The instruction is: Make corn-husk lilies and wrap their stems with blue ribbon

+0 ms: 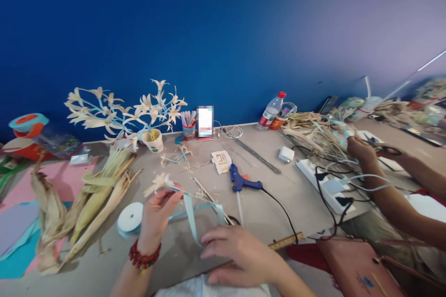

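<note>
My left hand [157,216], with a red bead bracelet on the wrist, pinches the stem of a small pale husk flower [159,181] wrapped in light blue ribbon [191,216]. The ribbon trails down and right toward my right hand [237,255], which lies low over the table's front edge with its fingers curled and pressed together on the ribbon's lower end. A white ribbon spool [130,217] sits just left of my left hand. A blue glue gun [242,182] lies a little beyond both hands, its black cord running right.
Dried corn husks [94,204] lie at left over pink and blue paper. A cup with a husk-flower bouquet [128,113], a pen cup [189,127], a water bottle [272,110], wires and a power strip [327,185] stand farther back. Another person's hands [362,151] work at right.
</note>
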`<state>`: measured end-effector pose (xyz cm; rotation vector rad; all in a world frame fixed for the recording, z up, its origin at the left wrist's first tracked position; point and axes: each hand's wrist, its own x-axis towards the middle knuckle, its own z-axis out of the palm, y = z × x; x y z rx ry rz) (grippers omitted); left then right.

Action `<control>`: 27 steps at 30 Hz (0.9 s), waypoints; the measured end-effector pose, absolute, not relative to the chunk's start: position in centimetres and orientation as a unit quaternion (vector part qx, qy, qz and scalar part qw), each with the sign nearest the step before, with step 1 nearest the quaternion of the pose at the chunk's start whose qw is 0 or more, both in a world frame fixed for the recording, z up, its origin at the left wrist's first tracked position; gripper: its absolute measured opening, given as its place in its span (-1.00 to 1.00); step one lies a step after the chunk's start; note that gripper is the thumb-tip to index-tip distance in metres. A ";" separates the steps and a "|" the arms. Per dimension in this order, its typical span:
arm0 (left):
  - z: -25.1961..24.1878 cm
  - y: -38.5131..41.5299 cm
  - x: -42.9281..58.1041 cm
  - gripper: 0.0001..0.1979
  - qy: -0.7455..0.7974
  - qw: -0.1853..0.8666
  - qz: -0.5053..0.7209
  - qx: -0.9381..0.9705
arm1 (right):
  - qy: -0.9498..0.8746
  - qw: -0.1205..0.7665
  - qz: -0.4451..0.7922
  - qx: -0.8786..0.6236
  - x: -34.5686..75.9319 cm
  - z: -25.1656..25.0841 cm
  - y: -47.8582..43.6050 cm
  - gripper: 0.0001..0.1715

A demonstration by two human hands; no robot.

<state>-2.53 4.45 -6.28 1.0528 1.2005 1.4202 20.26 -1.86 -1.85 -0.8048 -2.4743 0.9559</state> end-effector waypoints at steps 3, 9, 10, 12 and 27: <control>-5.7 4.4 -4.5 -0.87 0.489 0.474 0.589 0.434 | -0.857 0.127 0.307 -0.393 22.4 -2.2 -2.7 -0.72; -2.7 3.9 -7.6 -0.87 0.485 0.368 0.676 0.415 | -0.851 0.184 0.336 -0.360 21.9 -2.5 -2.8 -0.73; -2.3 3.9 -7.7 -0.88 0.470 0.333 0.707 0.410 | -0.854 0.191 0.364 -0.318 21.2 -2.3 -2.7 -0.72; -1.9 4.0 -7.4 -0.89 0.444 0.306 0.741 0.400 | -0.858 0.202 0.409 -0.235 20.1 -2.1 -2.3 -0.76; -5.9 4.3 -4.3 -0.82 0.473 0.471 0.639 0.381 | -0.776 0.026 0.073 -0.626 29.8 -7.7 6.6 -0.37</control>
